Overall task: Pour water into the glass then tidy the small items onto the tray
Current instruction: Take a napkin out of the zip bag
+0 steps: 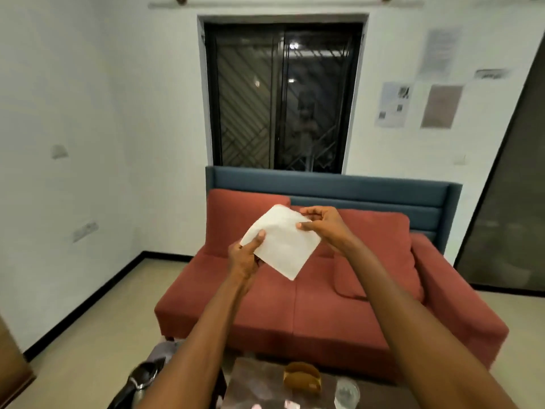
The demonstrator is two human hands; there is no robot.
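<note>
Both hands hold a white paper napkin [281, 242] up in front of me, above the sofa. My left hand [246, 256] pinches its lower left corner between thumb and fingers. My right hand [320, 224] grips its upper right edge. Down at the bottom edge of the view, a clear glass [347, 392] stands on a dark table [253, 382], next to a wooden napkin holder [302, 379]. Small pale items [287, 405] lie on the table at the very bottom. No tray shows in view.
A red sofa [295, 314] with a blue back stands straight ahead under a dark window [283, 95]. A dark bag and a metal bottle [138, 388] lie on the floor at the lower left. A dark door [507, 202] is on the right.
</note>
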